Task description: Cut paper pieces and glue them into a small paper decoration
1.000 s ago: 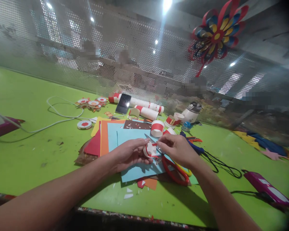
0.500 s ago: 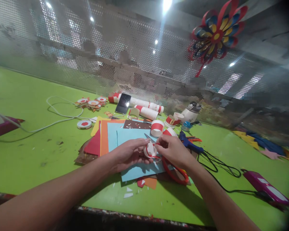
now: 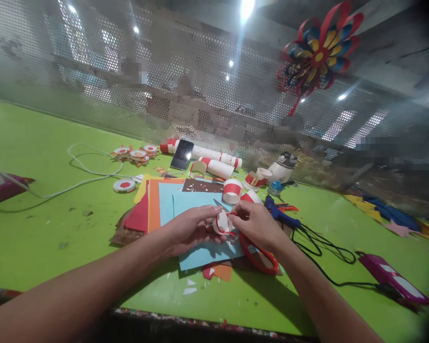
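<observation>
My left hand [image 3: 191, 228] is closed around a small red-and-white paper cup piece [image 3: 222, 222], held above a light blue sheet [image 3: 196, 205]. My right hand [image 3: 259, 224] grips red-handled scissors [image 3: 258, 255], whose blade tip pokes out at the cup's far rim. The two hands meet over a fanned stack of coloured paper sheets [image 3: 153, 207] on the green table [image 3: 39, 228].
Red-and-white cups [image 3: 233, 190] and stacked cup rolls [image 3: 214, 159] lie behind the paper, with a phone [image 3: 181, 154] leaning there. A blue glue gun [image 3: 280, 215] and black cable [image 3: 325, 247] sit right. White cable [image 3: 89, 169] runs left. A perforated metal screen [image 3: 93, 85] backs the table.
My right hand shifted slightly left and closer to the cup piece, turning the scissors so the yellow handle part is hidden. The left hand has stayed put.
</observation>
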A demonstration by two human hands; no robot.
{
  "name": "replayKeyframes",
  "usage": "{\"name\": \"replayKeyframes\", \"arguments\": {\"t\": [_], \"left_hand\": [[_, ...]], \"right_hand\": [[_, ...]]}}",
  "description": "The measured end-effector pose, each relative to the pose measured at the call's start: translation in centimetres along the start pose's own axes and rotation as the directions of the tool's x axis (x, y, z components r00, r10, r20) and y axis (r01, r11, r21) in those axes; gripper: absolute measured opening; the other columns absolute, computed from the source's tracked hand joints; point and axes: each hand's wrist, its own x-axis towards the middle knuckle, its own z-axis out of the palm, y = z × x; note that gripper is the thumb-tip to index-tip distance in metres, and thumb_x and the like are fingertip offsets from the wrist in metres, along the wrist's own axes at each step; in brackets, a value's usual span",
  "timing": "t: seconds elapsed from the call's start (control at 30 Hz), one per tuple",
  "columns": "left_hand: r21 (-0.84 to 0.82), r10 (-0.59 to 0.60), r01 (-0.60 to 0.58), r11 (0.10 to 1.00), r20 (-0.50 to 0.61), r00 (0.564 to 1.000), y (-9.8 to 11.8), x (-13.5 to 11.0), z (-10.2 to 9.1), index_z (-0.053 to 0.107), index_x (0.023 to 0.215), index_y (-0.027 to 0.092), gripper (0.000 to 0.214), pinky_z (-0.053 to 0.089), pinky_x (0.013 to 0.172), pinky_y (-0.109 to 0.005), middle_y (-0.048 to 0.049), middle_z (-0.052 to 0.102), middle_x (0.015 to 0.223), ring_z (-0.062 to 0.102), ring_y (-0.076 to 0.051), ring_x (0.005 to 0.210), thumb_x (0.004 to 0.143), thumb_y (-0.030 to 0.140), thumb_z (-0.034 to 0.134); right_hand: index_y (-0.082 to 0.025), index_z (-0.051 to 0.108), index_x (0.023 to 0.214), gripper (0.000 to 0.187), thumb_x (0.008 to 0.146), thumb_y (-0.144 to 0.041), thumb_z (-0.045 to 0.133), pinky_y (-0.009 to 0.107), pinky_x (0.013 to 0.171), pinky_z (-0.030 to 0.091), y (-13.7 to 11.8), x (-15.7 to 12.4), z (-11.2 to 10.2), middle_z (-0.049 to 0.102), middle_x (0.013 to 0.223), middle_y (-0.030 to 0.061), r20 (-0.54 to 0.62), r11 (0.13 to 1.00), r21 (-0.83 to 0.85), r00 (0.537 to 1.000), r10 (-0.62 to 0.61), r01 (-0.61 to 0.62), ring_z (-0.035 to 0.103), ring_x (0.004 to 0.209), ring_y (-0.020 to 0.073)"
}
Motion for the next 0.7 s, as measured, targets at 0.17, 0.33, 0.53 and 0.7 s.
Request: {"name": "replayKeyframes", "arguments": {"t": [0.17,0.33,0.53,0.7], "left_hand": [[-0.101,-0.031,0.023,0.995,-0.084,0.996,0.3,0.0,-0.2,0.058,0.090,0.010,0.024,0.048,0.061,-0.029,-0.0087,0.062,0.072,0.061,-0.017,0.062,0.081,0.032,0.053],[-0.182,-0.039,0.013,0.983,-0.136,0.990,1.0,0.1,-0.4,0.057,0.086,0.010,0.021,0.048,0.059,-0.026,-0.0094,0.062,0.069,0.062,-0.017,0.062,0.082,0.030,0.052],[-0.188,-0.022,-0.008,0.982,-0.160,0.987,1.3,0.2,-0.5,0.056,0.086,0.008,0.024,0.048,0.059,-0.027,-0.0164,0.065,0.079,0.063,-0.019,0.064,0.084,0.030,0.048],[-0.180,-0.007,-0.022,0.983,-0.160,0.987,1.3,0.1,-0.4,0.058,0.084,0.005,0.029,0.048,0.060,-0.026,-0.0197,0.066,0.081,0.063,-0.019,0.065,0.084,0.032,0.048]], "right_hand": [[-0.015,0.059,0.071,0.015,0.076,-0.026,0.051,0.025,0.055,0.042,1.1,0.1,-1.3,0.059,0.066,0.0018,-0.079,0.993,0.120,0.997,0.010,0.000,0.052,0.058,0.0128],[-0.016,0.055,0.068,0.023,0.079,-0.035,0.051,0.026,0.053,0.043,2.3,0.4,-1.8,0.054,0.059,-0.0004,-0.183,0.964,0.264,0.980,0.078,-0.027,0.051,0.053,0.0128],[-0.017,0.055,0.066,0.022,0.080,-0.033,0.050,0.026,0.054,0.041,2.0,-0.1,-1.2,0.054,0.060,-0.0008,-0.158,0.972,0.231,0.987,-0.007,0.044,0.052,0.055,0.0133],[-0.017,0.056,0.065,0.022,0.082,-0.028,0.048,0.025,0.053,0.039,2.0,-0.1,-0.9,0.054,0.060,-0.0009,-0.116,0.978,0.198,0.993,-0.036,0.058,0.051,0.055,0.0125]]}}
